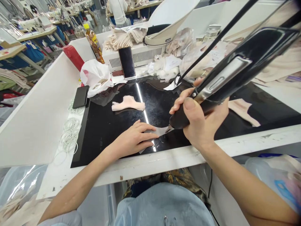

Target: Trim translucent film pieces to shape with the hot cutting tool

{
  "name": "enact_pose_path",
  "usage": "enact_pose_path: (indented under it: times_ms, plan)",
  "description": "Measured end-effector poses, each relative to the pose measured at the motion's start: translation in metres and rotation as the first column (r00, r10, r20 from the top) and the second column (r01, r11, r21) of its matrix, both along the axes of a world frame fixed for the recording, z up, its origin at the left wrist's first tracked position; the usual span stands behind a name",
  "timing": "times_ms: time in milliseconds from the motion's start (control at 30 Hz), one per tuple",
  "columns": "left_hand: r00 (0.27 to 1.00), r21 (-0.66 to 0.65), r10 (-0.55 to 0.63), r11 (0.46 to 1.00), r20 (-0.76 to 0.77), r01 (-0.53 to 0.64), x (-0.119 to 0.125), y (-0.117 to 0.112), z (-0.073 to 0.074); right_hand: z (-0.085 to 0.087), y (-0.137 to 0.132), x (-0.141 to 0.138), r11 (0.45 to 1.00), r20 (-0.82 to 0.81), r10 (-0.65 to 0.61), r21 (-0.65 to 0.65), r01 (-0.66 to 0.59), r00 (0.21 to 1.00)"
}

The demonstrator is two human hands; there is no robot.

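Note:
My right hand is wrapped round a large black corded handheld tool with a silver lever on its side. The tool's narrow metal tip points down and left, at the right end of a thin pale strip on the glossy black board. My left hand lies flat on this strip, fingers stretched out and hiding part of it. Beyond my left hand lies a beige fabric piece with a raised middle part. Another beige piece rests to the right, beyond my right wrist.
Left of the board are rings of pale cord and a black phone-like object. At the back stand a white bag, a phone, a drink bottle and a vented white box. A black cable hangs at right.

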State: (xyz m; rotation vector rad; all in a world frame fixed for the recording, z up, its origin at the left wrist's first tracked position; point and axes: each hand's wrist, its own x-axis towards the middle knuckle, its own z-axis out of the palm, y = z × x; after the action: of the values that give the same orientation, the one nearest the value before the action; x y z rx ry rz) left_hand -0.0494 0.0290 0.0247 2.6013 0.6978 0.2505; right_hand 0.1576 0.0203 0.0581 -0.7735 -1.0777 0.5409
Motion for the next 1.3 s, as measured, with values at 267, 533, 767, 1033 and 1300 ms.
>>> enact_pose_path:
  times_ms: [267, 533, 767, 1033, 1300]
  plan:
    - [1.0, 0.002, -0.002, 1.0, 0.002, 0.002, -0.001, 0.001, -0.001, -0.002, -0.002, -0.002, 0.999, 0.02, -0.004, -0.049, 0.005, 1.0]
    - [1.0, 0.017, -0.008, 1.0, 0.005, 0.008, -0.002, 0.001, -0.002, -0.001, 0.003, 0.014, 0.996, -0.01, -0.061, 0.066, 0.062, 0.998]
    - [1.0, 0.008, -0.008, 1.0, 0.002, 0.008, -0.002, 0.001, -0.002, -0.004, 0.003, 0.015, 0.996, 0.039, -0.073, 0.046, 0.071, 0.997]
    - [0.995, -0.029, 0.049, 0.998, 0.086, -0.047, -0.004, 0.002, -0.002, -0.005, 0.004, 0.015, 0.996, 0.053, -0.085, 0.022, 0.084, 0.995]
    - [0.923, 0.098, 0.345, 0.926, 0.17, -0.365, -0.003, 0.007, -0.015, -0.001, 0.007, 0.021, 0.993, 0.11, -0.114, 0.033, 0.111, 0.987]
